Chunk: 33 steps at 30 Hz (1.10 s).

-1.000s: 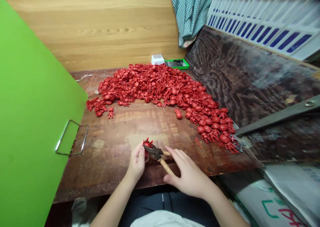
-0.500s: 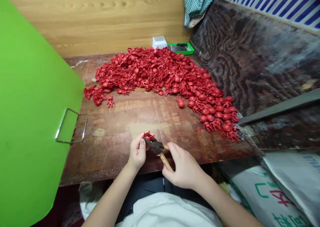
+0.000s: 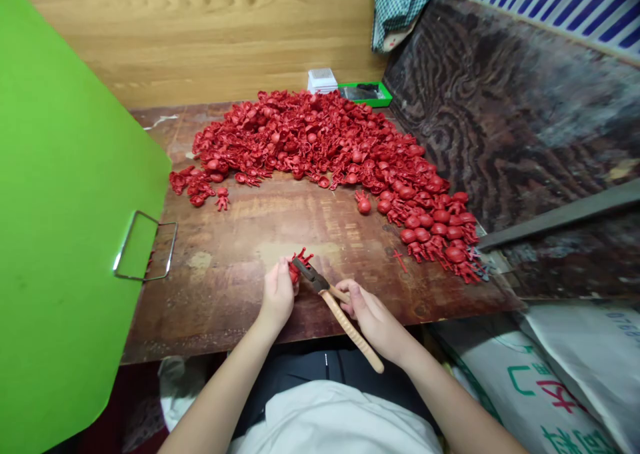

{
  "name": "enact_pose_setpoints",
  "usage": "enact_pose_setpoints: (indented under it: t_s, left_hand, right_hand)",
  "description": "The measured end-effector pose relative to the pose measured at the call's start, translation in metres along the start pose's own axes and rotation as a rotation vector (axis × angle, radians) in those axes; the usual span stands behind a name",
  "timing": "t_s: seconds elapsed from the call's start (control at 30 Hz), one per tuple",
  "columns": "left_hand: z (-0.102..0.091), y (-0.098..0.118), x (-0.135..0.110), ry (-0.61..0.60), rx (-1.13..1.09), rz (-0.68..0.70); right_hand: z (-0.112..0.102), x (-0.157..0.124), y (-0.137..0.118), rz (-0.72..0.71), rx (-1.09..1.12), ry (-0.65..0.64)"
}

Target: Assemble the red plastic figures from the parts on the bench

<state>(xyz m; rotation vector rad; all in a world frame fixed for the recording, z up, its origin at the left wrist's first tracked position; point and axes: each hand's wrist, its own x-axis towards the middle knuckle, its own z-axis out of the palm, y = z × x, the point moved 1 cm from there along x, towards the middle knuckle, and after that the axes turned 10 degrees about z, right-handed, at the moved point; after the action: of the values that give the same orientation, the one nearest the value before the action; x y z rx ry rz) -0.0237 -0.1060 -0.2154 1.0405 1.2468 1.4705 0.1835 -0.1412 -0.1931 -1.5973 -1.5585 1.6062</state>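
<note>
Surface: scarred wooden worktop (image 3: pixel 225 301) beneath a heaped pile of red moulded figures (image 3: pixel 320 141), with a green board (image 3: pixel 75 207) along its left side.
Hands: left hand (image 3: pixel 277 295) closed, pinching a small red figure (image 3: pixel 301 266); right hand (image 3: pixel 373 317) curled around wooden-handled pliers (image 3: pixel 347 324), whose tips touch that figure.
Technique: a firm pinch, tips close against the figure, seems best.
Change: the pliers' handles now slope further toward the person.
</note>
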Motion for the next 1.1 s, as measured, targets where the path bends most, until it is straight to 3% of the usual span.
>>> enact_pose_setpoints:
  t_s: [0.13,0.23,0.33,0.43,0.5,0.57,0.73,0.87,1.0,1.07,1.1]
  left_hand:
    - [-0.002,-0.002,0.000,0.064,-0.003,-0.028]
    - [-0.004,-0.002,0.004,0.130,-0.038,-0.071]
    - [-0.003,-0.001,0.009,0.156,-0.084,-0.115]
    - [-0.001,0.000,0.012,0.151,-0.131,-0.141]
    - [-0.001,0.001,0.013,0.137,-0.161,-0.152]
    - [-0.001,0.002,0.012,0.110,-0.184,-0.154]
    - [0.000,0.004,0.012,0.027,-0.169,-0.110]
    - [0.002,0.022,0.001,-0.040,-0.104,-0.041]
    - [-0.018,0.044,-0.053,-0.073,-0.099,-0.018]
    - [-0.044,0.041,-0.091,-0.085,-0.014,-0.014]
    - [-0.062,0.035,-0.108,-0.027,0.071,-0.002]
  right_hand:
    - [-0.007,-0.002,0.006,0.003,0.073,-0.147]
    - [-0.022,-0.011,0.013,0.077,0.140,-0.102]
    - [-0.038,-0.023,0.025,0.254,0.438,-0.177]
    - [-0.050,-0.034,0.030,0.235,0.663,-0.254]
    - [-0.055,-0.035,0.032,0.187,0.658,-0.128]
    - [-0.058,-0.029,0.035,0.163,0.527,0.089]
    - [-0.070,-0.001,0.049,-0.017,-0.152,0.572]
    - [-0.069,0.022,0.060,-0.286,-0.550,0.762]
    - [-0.057,0.039,0.071,-0.476,-0.644,0.853]
    - [-0.053,0.043,0.076,-0.578,-0.675,0.915]
    - [-0.052,0.044,0.079,-0.617,-0.683,0.940]
